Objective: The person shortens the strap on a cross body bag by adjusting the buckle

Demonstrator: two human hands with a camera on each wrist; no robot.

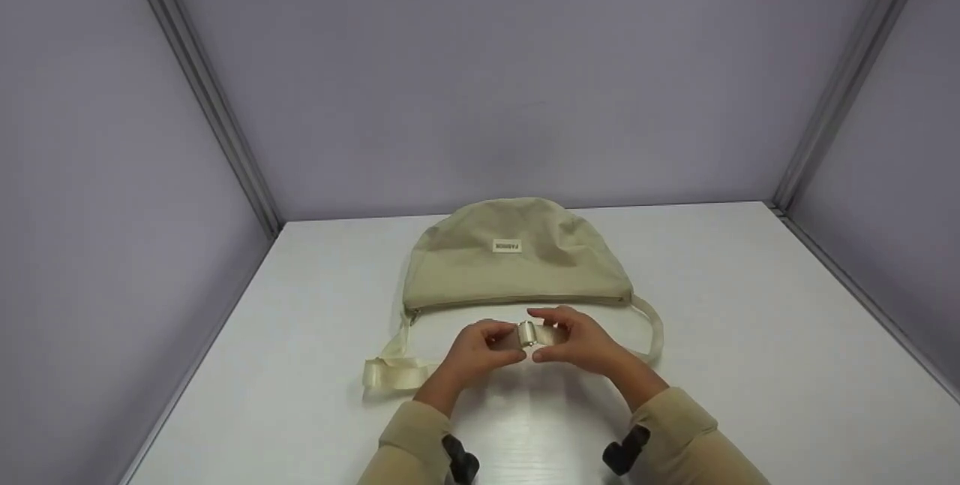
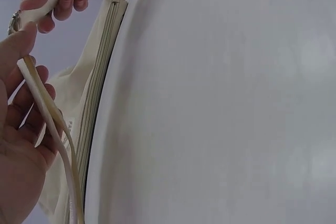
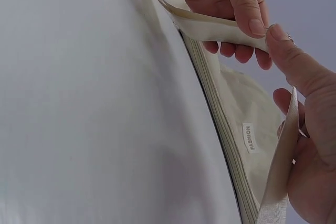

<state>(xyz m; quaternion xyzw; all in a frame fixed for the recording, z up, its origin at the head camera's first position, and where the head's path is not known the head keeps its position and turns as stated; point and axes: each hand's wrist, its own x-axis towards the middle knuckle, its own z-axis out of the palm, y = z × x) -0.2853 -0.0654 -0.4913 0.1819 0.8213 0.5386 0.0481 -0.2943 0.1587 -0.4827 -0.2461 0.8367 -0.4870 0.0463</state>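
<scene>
A cream shoulder bag (image 1: 517, 267) lies flat with its zipped edge towards me and a "FASHION" label (image 3: 249, 138) on its side. Between my hands, a metal slide buckle (image 1: 528, 333) sits on the bag's webbing strap (image 3: 220, 29). My left hand (image 1: 474, 353) pinches the strap on the left of the buckle, thumb on top. From the right, my right hand (image 1: 589, 344) holds the strap with thumb and fingers close to the buckle. In the left wrist view the buckle (image 2: 14, 22) shows edge-on beside the thumbs, partly hidden.
The bag rests on a white table (image 1: 750, 305) with pale panels (image 1: 480, 79) at the back and both sides. A folded loop of strap (image 1: 396, 374) lies left of my hands; another strap length (image 1: 654, 323) curves round on the right.
</scene>
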